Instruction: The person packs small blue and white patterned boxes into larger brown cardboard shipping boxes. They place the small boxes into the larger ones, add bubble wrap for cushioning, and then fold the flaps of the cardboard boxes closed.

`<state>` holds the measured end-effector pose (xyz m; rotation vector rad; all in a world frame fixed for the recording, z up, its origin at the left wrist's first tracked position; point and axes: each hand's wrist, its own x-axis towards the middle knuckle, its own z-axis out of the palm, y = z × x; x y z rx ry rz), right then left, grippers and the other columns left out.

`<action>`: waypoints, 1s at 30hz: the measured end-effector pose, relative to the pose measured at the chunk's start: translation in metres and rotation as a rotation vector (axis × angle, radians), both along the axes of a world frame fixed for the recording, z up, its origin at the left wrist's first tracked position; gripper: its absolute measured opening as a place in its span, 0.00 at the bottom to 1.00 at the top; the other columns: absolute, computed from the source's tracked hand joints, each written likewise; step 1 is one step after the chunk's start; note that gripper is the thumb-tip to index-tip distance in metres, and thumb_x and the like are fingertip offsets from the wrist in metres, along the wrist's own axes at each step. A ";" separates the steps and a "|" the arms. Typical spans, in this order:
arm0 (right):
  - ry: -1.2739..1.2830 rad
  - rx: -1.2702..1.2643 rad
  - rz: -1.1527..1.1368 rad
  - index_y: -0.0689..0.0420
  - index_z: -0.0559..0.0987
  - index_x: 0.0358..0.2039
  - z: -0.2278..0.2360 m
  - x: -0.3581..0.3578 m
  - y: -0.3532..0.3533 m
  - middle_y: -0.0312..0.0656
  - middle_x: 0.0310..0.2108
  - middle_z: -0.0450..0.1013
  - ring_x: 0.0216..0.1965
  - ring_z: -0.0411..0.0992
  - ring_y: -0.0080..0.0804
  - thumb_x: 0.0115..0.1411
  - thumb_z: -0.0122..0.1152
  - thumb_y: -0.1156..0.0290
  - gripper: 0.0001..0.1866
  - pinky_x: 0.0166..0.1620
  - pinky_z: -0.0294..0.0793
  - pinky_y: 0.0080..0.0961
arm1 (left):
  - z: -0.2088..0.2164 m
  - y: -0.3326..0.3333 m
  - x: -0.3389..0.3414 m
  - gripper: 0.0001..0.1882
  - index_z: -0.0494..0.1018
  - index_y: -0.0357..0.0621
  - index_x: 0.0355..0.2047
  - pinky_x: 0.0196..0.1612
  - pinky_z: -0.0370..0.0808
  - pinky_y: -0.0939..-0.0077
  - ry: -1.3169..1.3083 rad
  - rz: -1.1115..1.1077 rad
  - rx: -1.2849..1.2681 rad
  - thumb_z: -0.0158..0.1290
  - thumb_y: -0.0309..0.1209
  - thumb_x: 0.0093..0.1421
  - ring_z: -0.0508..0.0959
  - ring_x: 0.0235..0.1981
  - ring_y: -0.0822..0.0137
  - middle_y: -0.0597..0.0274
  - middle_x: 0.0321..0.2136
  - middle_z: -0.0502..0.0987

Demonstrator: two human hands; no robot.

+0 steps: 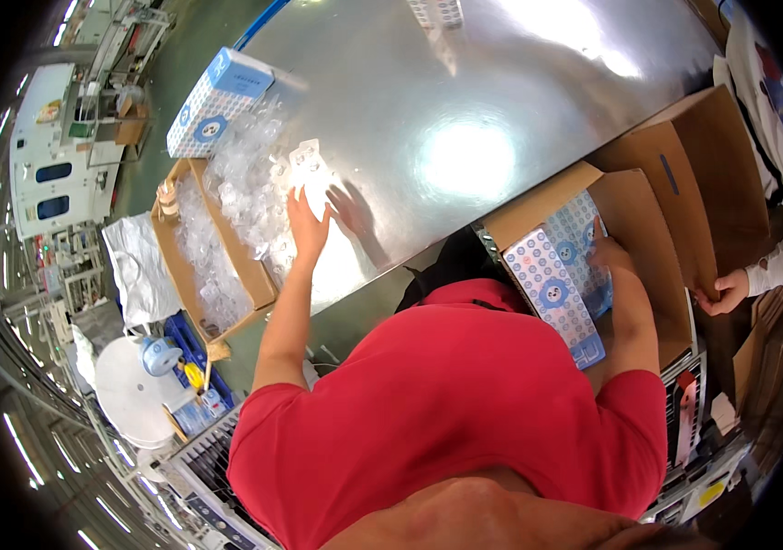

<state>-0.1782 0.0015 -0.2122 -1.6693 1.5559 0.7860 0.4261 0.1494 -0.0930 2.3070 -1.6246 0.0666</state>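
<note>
Head cam: 1 printed box (217,105) out at L edge of table (377,119). Your L hand (309,225) is spread by clear plastic pcs (246,188), empty afaict. Open carton (634,197) has 2 in, part-filled imo; L box (549,291) has its long axis slanting upper-L to lower-R, blue end twd you. R hand (607,251) is on the R box (570,229), can't tell if gripping.

The table (364,110) extends ahead. At its left lies a pile of plastic parts (249,188); a tray (246,252) containing more sits left of the pile, a single box (213,110) just beyond. At right, a carton (655,280) contains two boxes (552,293), side by side; a second carton (726,170) adjoins it farther right.
</note>
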 end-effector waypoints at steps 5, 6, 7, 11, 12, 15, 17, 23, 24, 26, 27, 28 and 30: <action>-0.227 -0.271 0.038 0.55 0.64 0.58 0.056 0.026 -0.007 0.57 0.47 0.69 0.48 0.69 0.50 0.50 0.62 0.68 0.34 0.51 0.67 0.39 | -0.004 -0.065 0.059 0.27 0.67 0.41 0.50 0.50 0.65 0.57 -0.210 0.108 -0.049 0.57 0.40 0.53 0.66 0.49 0.46 0.43 0.49 0.66; -0.293 -0.366 0.045 0.56 0.66 0.56 0.060 0.024 0.000 0.56 0.47 0.69 0.47 0.70 0.49 0.51 0.60 0.69 0.30 0.50 0.68 0.38 | -0.006 -0.081 0.059 0.24 0.69 0.42 0.47 0.48 0.67 0.58 -0.278 0.108 -0.029 0.56 0.41 0.53 0.68 0.47 0.48 0.46 0.47 0.68; -0.362 -0.456 0.059 0.57 0.68 0.55 0.060 0.023 0.008 0.55 0.46 0.70 0.46 0.70 0.48 0.52 0.59 0.70 0.27 0.49 0.69 0.37 | -0.018 -0.091 0.060 0.20 0.70 0.43 0.43 0.45 0.68 0.58 -0.167 0.072 0.021 0.55 0.40 0.53 0.70 0.45 0.49 0.48 0.44 0.70; -0.622 -0.621 -0.203 0.60 0.74 0.48 0.111 0.054 0.031 0.51 0.41 0.73 0.39 0.74 0.42 0.55 0.56 0.75 0.18 0.41 0.74 0.31 | -0.060 -0.120 -0.006 0.06 0.72 0.46 0.26 0.32 0.72 0.61 0.066 -0.229 -0.095 0.54 0.32 0.50 0.75 0.31 0.55 0.58 0.28 0.74; -0.703 -0.687 -0.322 0.61 0.76 0.43 0.117 0.070 0.038 0.47 0.39 0.75 0.35 0.76 0.35 0.57 0.55 0.77 0.13 0.37 0.75 0.25 | -0.059 -0.128 -0.044 0.04 0.72 0.46 0.25 0.30 0.72 0.63 0.166 -0.355 -0.148 0.54 0.30 0.48 0.75 0.28 0.56 0.59 0.26 0.74; -1.141 -0.474 -0.634 0.60 0.68 0.54 0.147 0.140 0.037 0.44 0.48 0.71 0.48 0.71 0.31 0.61 0.53 0.75 0.20 0.49 0.70 0.24 | -0.024 -0.147 -0.169 0.02 0.71 0.45 0.21 0.21 0.70 0.69 0.433 -0.652 -0.396 0.54 0.26 0.46 0.73 0.19 0.59 0.59 0.20 0.72; -1.466 0.013 -1.103 0.57 0.55 0.63 0.166 0.185 0.028 0.45 0.58 0.60 0.58 0.60 0.35 0.67 0.43 0.61 0.26 0.58 0.61 0.31 | 0.022 -0.155 -0.236 0.03 0.71 0.45 0.20 0.21 0.70 0.68 0.580 -0.774 -0.491 0.54 0.25 0.46 0.73 0.19 0.61 0.61 0.18 0.70; -1.761 0.261 -1.444 0.59 0.59 0.59 0.144 0.194 0.010 0.47 0.56 0.61 0.56 0.63 0.39 0.68 0.40 0.65 0.22 0.57 0.64 0.39 | 0.056 -0.146 -0.278 0.11 0.72 0.40 0.36 0.38 0.74 0.67 0.751 -0.683 -0.365 0.49 0.25 0.51 0.74 0.41 0.57 0.54 0.37 0.73; -1.722 0.329 -1.389 0.59 0.59 0.59 0.146 0.189 0.012 0.48 0.57 0.61 0.57 0.62 0.40 0.67 0.40 0.66 0.22 0.57 0.64 0.39 | 0.053 -0.137 -0.263 0.12 0.71 0.40 0.38 0.42 0.73 0.66 0.806 -0.672 -0.336 0.49 0.25 0.52 0.73 0.44 0.55 0.53 0.39 0.73; -1.751 0.504 -1.346 0.58 0.57 0.60 0.144 0.170 0.017 0.52 0.60 0.57 0.61 0.58 0.44 0.65 0.42 0.71 0.23 0.59 0.63 0.44 | 0.050 -0.112 -0.215 0.13 0.71 0.40 0.40 0.50 0.69 0.64 0.737 -0.610 -0.290 0.49 0.24 0.52 0.70 0.49 0.54 0.52 0.41 0.72; -1.777 0.522 -1.350 0.57 0.57 0.61 0.143 0.157 0.019 0.53 0.60 0.56 0.62 0.57 0.45 0.65 0.42 0.71 0.24 0.60 0.62 0.45 | 0.047 -0.096 -0.174 0.13 0.71 0.39 0.41 0.53 0.66 0.62 0.609 -0.561 -0.270 0.49 0.24 0.53 0.68 0.52 0.53 0.52 0.41 0.72; -1.804 0.553 -1.344 0.57 0.56 0.62 0.144 0.144 0.022 0.54 0.61 0.55 0.62 0.56 0.45 0.65 0.42 0.71 0.24 0.60 0.61 0.46 | 0.025 -0.072 -0.130 0.14 0.71 0.39 0.40 0.54 0.65 0.62 0.502 -0.375 -0.233 0.52 0.23 0.51 0.67 0.52 0.53 0.51 0.43 0.71; -1.854 0.548 -1.364 0.56 0.55 0.62 0.138 0.118 0.026 0.54 0.62 0.53 0.63 0.54 0.46 0.65 0.42 0.72 0.25 0.61 0.60 0.47 | 0.014 -0.019 -0.049 0.16 0.72 0.40 0.42 0.51 0.65 0.59 0.263 -0.031 -0.281 0.54 0.26 0.50 0.68 0.48 0.48 0.49 0.42 0.70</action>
